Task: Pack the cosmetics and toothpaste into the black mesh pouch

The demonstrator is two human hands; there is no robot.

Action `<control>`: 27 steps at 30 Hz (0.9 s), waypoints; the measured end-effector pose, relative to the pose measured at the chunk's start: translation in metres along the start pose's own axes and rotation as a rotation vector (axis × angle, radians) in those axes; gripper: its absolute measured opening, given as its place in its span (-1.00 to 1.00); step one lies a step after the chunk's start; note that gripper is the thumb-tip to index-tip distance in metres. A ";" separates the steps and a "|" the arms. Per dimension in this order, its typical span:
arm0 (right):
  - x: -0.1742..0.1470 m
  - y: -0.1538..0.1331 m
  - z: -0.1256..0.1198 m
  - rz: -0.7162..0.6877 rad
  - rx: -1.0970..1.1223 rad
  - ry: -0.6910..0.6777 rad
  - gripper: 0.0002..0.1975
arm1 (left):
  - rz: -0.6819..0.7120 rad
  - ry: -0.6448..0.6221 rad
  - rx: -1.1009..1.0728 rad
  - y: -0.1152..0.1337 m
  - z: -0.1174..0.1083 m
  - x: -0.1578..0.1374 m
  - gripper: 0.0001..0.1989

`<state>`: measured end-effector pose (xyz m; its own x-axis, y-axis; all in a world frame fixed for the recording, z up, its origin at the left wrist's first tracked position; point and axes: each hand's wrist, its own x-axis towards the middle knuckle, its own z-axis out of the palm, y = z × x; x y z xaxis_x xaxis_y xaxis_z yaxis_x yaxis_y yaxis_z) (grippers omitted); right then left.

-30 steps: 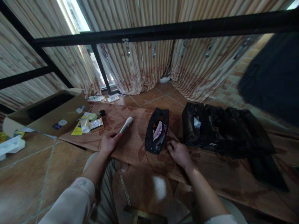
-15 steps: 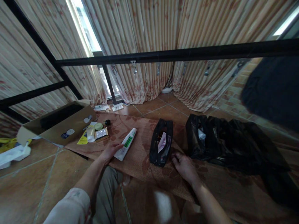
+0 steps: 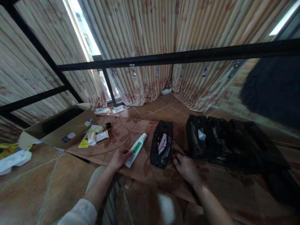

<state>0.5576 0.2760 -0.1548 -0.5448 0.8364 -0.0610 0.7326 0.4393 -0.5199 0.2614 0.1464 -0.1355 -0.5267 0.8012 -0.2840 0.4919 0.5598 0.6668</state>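
A white and green toothpaste tube (image 3: 138, 147) is pinched near its lower half by my left hand (image 3: 120, 157), its cap end pointing away and to the right. Right of the tube stands a small black zip pouch (image 3: 154, 153), its top unzipped; a pinkish packet (image 3: 162, 144) shows inside. My right hand (image 3: 185, 165) is at the pouch's right side, fingers curled close to its lower edge. Whether those fingers grip the pouch or only rest beside it is hard to make out.
A long cardboard box (image 3: 70, 126) stands at left. Beside it lie a cream tube (image 3: 91, 137), a glittery compact (image 3: 102, 137), a small dark-capped jar (image 3: 107, 125) and a yellow card (image 3: 83, 143). Black plastic bags (image 3: 220, 140) fill the right side. A dark metal rail (image 3: 152, 59) crosses ahead.
My left hand has carried the toothpaste tube to the right, closer to the black pouch. My right hand and the pouch have stayed in nearly the same place.
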 end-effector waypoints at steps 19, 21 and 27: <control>0.001 -0.005 -0.001 0.000 -0.013 0.026 -0.76 | 0.027 0.437 0.727 0.028 0.052 -0.031 -0.56; 0.000 -0.006 -0.003 0.002 -0.019 0.030 -0.76 | 0.091 0.481 0.795 0.034 0.056 -0.032 -0.61; -0.001 -0.010 -0.008 0.000 -0.008 0.029 -0.77 | 0.068 0.461 0.829 0.048 0.064 -0.030 -0.61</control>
<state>0.5545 0.2733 -0.1430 -0.5326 0.8456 -0.0365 0.7361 0.4414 -0.5132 0.3453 0.1625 -0.1395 -0.6137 0.7742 0.1548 0.7734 0.6289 -0.0793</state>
